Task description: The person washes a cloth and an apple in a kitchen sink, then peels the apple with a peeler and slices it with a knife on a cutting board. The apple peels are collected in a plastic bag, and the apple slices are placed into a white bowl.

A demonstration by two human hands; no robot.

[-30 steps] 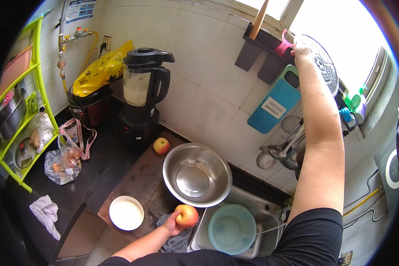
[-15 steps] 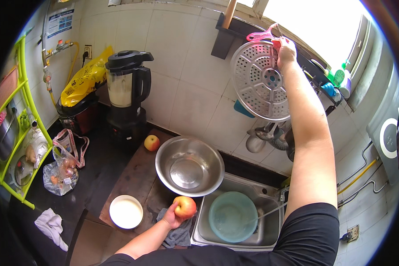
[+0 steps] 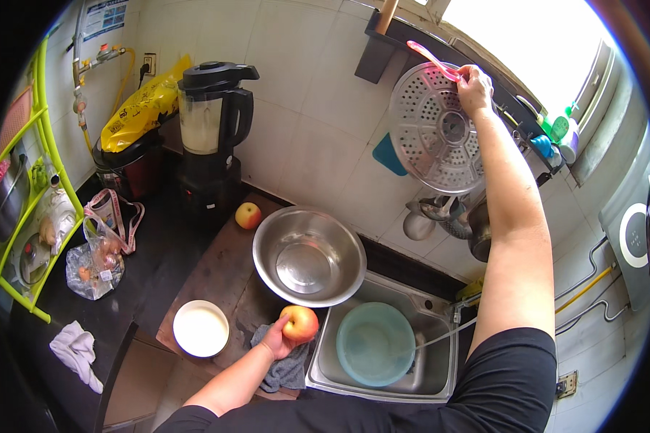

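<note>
Right hand (image 3: 474, 88) grips perforated steamer tray (image 3: 435, 128) high against tiled wall, apparently alongside a pink handle (image 3: 433, 60). Left hand (image 3: 280, 338) cups apple (image 3: 300, 322) low, beside steel bowl (image 3: 308, 255).

Head view, downward (wide fisheye)

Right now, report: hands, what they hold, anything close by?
Left hand grips apple over rag. Right hand holds steamer plate up at wall. Steel bowl beside apple.
</note>
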